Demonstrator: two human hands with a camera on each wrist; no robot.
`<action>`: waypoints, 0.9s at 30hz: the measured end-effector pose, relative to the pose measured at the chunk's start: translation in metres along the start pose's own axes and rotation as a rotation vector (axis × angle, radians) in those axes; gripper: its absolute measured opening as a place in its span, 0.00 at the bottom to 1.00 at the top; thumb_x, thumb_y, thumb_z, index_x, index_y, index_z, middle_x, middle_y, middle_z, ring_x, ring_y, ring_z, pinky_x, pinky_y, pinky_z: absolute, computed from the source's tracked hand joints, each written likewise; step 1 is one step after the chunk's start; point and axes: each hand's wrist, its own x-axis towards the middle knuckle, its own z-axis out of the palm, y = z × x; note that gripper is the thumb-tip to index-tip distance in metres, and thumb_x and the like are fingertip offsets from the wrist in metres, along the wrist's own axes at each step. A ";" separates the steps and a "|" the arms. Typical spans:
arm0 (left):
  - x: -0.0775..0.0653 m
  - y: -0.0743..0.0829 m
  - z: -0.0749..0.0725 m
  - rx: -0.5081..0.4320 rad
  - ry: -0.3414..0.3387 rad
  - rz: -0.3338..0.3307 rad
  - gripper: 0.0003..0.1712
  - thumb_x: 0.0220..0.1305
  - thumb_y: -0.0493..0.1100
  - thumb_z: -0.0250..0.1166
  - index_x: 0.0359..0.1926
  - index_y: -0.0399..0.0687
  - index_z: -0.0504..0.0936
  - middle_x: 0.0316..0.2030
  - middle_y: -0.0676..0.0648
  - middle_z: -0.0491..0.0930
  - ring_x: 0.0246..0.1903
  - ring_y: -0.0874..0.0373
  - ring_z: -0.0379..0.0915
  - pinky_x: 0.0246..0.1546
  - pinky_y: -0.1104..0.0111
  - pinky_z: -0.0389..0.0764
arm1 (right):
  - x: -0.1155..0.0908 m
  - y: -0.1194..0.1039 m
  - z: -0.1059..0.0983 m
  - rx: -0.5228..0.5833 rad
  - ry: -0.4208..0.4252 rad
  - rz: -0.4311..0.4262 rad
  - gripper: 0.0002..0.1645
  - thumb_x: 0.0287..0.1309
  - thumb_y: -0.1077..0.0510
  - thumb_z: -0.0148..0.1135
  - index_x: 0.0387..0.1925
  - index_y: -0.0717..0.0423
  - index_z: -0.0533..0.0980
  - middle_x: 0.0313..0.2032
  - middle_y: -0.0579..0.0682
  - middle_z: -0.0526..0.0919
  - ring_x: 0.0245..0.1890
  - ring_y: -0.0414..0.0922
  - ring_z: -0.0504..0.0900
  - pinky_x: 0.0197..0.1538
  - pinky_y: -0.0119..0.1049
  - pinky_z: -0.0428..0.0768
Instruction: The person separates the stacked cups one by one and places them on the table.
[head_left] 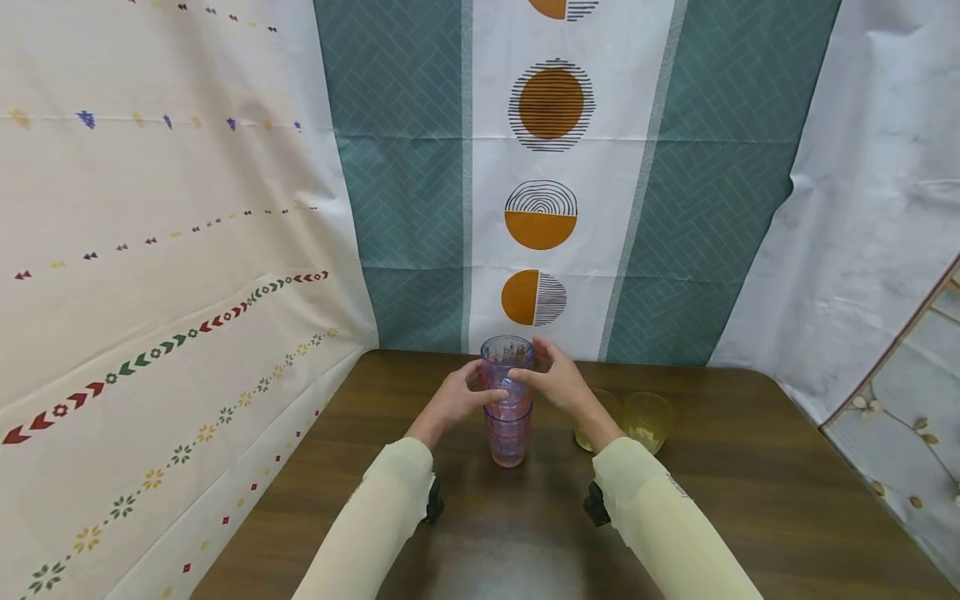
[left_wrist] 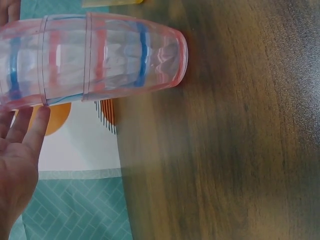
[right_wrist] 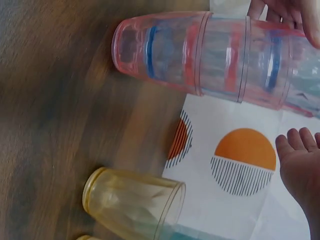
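Observation:
A tall stack of clear tumblers [head_left: 507, 433] with pink and blue tints stands upright on the table, one nested in another. My left hand [head_left: 457, 404] holds the stack's upper part from the left, thumb across the front and fingers behind. In the left wrist view, the fingertips of the left hand [left_wrist: 20, 160] meet the side of the stack [left_wrist: 115, 57]. To the right of the top tumbler is my right hand [head_left: 558, 383], thumb and fingers spread. The right wrist view shows a gap between the fingers of this right hand [right_wrist: 302, 165] and the stack [right_wrist: 220, 55].
Two yellow tumblers stand on the dark wooden table [head_left: 735, 467], right of the stack. One yellow tumbler [head_left: 648, 417] shows beside my right wrist; the other [head_left: 606, 402] is partly hidden by it. A patterned curtain [head_left: 405, 192] hangs behind the table's far edge.

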 end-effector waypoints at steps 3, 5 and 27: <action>0.000 -0.001 0.001 0.008 0.000 -0.001 0.50 0.56 0.62 0.73 0.73 0.48 0.64 0.65 0.43 0.71 0.65 0.44 0.67 0.62 0.48 0.71 | 0.001 -0.001 0.005 -0.004 0.001 0.014 0.55 0.58 0.45 0.71 0.76 0.57 0.52 0.71 0.61 0.63 0.68 0.59 0.66 0.65 0.56 0.69; 0.000 -0.002 0.001 0.012 0.000 -0.002 0.50 0.56 0.62 0.73 0.73 0.48 0.64 0.65 0.43 0.72 0.64 0.44 0.67 0.61 0.48 0.71 | 0.001 -0.001 0.008 -0.005 0.003 0.021 0.55 0.57 0.44 0.71 0.76 0.56 0.52 0.69 0.60 0.66 0.66 0.58 0.68 0.64 0.56 0.71; 0.001 -0.001 0.000 0.001 -0.005 0.000 0.47 0.56 0.61 0.72 0.72 0.51 0.65 0.65 0.45 0.72 0.64 0.46 0.67 0.62 0.49 0.71 | 0.000 -0.008 0.016 -0.014 0.089 0.038 0.49 0.57 0.39 0.70 0.73 0.55 0.62 0.64 0.56 0.74 0.62 0.55 0.74 0.62 0.52 0.74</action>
